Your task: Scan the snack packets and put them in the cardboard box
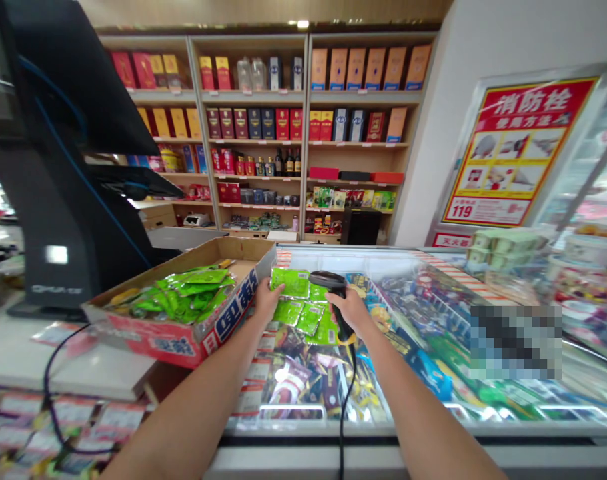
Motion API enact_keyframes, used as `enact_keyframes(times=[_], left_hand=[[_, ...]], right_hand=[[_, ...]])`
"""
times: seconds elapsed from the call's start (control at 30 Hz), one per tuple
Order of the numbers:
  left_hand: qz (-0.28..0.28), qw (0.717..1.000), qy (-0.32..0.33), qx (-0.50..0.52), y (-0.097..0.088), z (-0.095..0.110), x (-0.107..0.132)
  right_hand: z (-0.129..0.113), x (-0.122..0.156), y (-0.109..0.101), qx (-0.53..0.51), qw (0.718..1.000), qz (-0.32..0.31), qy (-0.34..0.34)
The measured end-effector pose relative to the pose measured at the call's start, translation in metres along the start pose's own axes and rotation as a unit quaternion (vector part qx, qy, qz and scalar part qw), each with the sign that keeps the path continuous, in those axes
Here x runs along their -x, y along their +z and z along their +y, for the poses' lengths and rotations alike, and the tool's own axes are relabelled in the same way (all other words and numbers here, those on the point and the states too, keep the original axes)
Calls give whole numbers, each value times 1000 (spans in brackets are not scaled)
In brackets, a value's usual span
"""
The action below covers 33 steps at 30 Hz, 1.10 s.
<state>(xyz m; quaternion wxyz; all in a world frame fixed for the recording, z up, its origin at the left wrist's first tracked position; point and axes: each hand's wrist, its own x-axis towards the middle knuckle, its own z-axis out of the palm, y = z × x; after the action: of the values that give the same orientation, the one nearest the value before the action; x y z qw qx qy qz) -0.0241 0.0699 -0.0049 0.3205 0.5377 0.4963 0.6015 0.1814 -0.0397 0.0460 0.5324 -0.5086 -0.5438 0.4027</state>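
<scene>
In my right hand (354,313) is a black barcode scanner (329,281), its fingers wrapped round the handle and its head pointing left over some green packets. A cable runs down from the handle. My left hand (267,300) pinches the left edge of a shiny green packet (289,283), thumb on top. Several more green packets (311,319) lie just below it on the glass top of a chest freezer (293,412). Left of my left hand stands an open cardboard box (251,252) with a heap of green packets (183,293) inside.
A black checkout terminal (78,200) rises at the left on a white counter (103,363). Egg cartons (503,243) and tubs (586,273) stand at the right. Shelves (256,97) of boxes and bottles line the back, beside a red wall sign (521,153).
</scene>
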Motion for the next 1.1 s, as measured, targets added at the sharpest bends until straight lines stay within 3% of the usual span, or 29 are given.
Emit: enact_keyframes(times=[0.43, 0.53, 0.63, 0.73, 0.83, 0.97, 1.1], left_hand=[[8, 1000, 0, -18, 1, 6, 4], [11, 1000, 20, -17, 4, 20, 7], [22, 998, 52, -19, 2, 49, 9], [71, 993, 88, -32, -14, 83, 3], [155, 978, 137, -15, -45, 106, -10], [251, 955, 152, 39, -86, 110, -25], [326, 936, 123, 42, -102, 112, -19]], right_hand=[[-2, 1, 1, 14, 1000, -5, 23], [-1, 1, 4, -6, 1000, 1, 15], [-9, 1, 11, -31, 999, 4, 9], [-30, 1, 23, -42, 999, -14, -6], [-54, 1, 42, -63, 997, -44, -19], [-71, -3, 69, -76, 993, -86, -30], [-70, -7, 86, -76, 991, -107, -36]])
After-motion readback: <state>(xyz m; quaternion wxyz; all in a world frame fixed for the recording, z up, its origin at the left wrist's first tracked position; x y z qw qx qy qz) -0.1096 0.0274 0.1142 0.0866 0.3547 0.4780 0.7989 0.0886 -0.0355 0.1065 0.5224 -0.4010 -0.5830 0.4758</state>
